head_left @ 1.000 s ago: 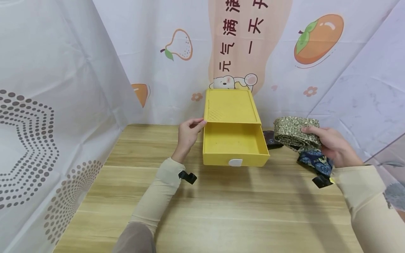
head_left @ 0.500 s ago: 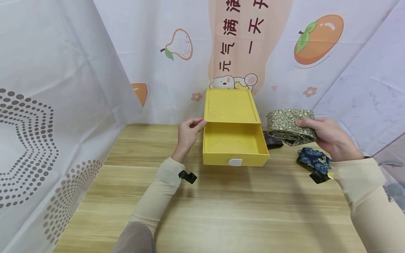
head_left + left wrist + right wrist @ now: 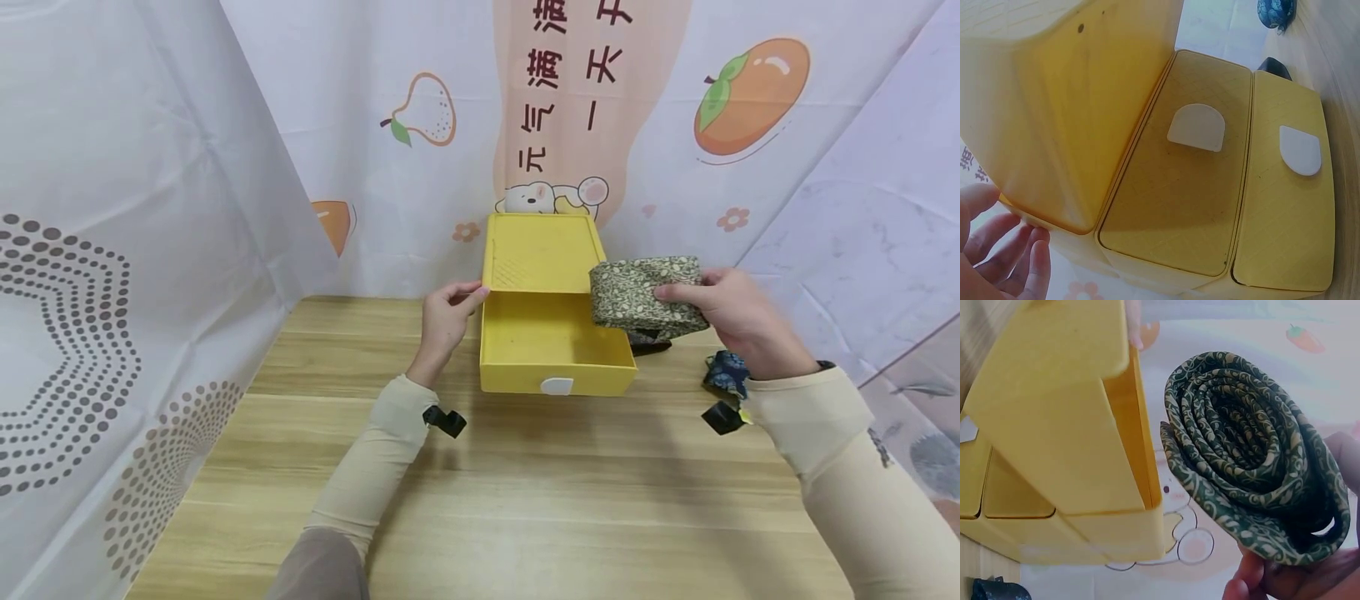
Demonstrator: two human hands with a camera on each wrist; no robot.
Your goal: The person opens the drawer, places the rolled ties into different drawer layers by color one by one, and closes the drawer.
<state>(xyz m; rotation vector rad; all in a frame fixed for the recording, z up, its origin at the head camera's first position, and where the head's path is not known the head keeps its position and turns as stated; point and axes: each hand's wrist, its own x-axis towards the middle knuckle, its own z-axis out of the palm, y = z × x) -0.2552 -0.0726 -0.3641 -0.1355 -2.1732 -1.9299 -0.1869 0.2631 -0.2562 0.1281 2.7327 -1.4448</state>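
My right hand (image 3: 750,325) grips a rolled green necktie (image 3: 645,292) with a pale floral pattern, thumb on its near face. The tie overlaps the right rim of the pulled-out top drawer (image 3: 517,378) in the head view. Its spiral coils face the camera in the right wrist view, beside the drawer. At the upper left front edge of the yellow drawer cabinet (image 3: 543,250), my left hand (image 3: 444,323) holds on with thumb and fingertips. Nothing lies on the visible part of the drawer's floor.
Two closed drawers, a middle drawer (image 3: 1172,194) and a bottom drawer (image 3: 1288,206), sit below. Right of the cabinet on the wooden table (image 3: 525,500) lie a blue patterned fabric roll (image 3: 724,372) and a dark roll (image 3: 651,345). A printed curtain (image 3: 420,192) hangs behind.
My right hand has carried the green necktie up and leftward, from above the blue roll to the drawer's right side. My left hand has stayed at the cabinet edge.
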